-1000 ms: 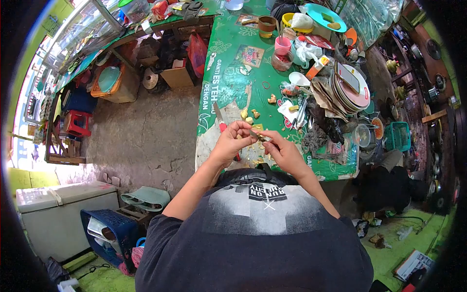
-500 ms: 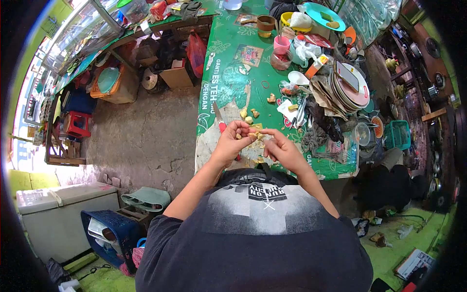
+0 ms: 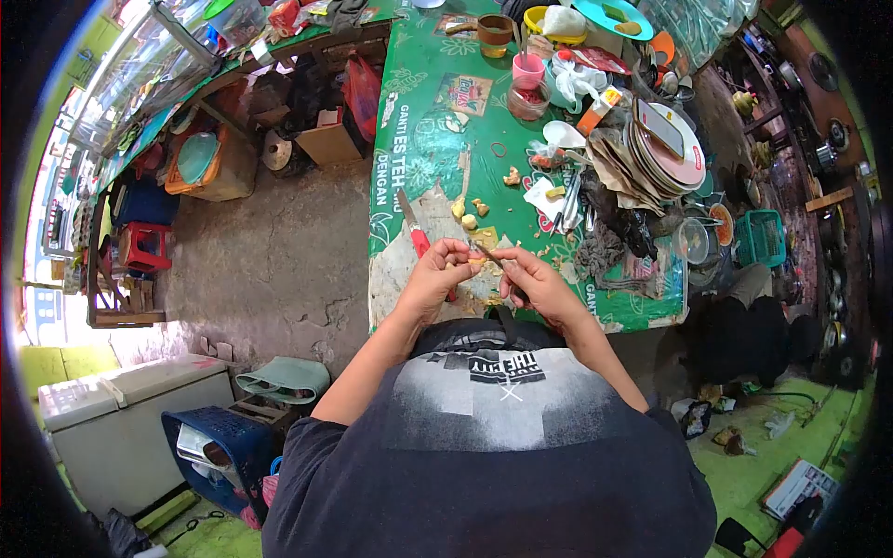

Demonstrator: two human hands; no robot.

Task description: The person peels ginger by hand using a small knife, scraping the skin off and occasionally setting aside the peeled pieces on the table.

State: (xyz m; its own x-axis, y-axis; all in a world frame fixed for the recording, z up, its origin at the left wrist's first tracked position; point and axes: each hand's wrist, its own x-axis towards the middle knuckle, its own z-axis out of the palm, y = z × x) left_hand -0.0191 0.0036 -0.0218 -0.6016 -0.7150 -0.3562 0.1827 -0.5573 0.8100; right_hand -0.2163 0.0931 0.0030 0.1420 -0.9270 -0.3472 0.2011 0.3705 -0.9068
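Observation:
In front of my body, my left hand pinches a small yellowish piece of ginger, mostly hidden by the fingertips. My right hand is closed around a small knife, whose thin dark blade points toward the left fingertips. Just beyond the hands lie pale peeled ginger pieces, and a knobbly unpeeled ginger piece sits farther up. A red-handled knife rests on the table left of my left hand. Yellowish scraps are scattered beneath the hands.
The green printed table cover is worn near me. On the right stand stacked plates with a phone on top, a dark cloth, a pink cup and a glass mug. A teal basket is beyond the right edge.
My right hand has turned and come closer to the left, and the knife blade now shows between them. The view has shifted slightly.

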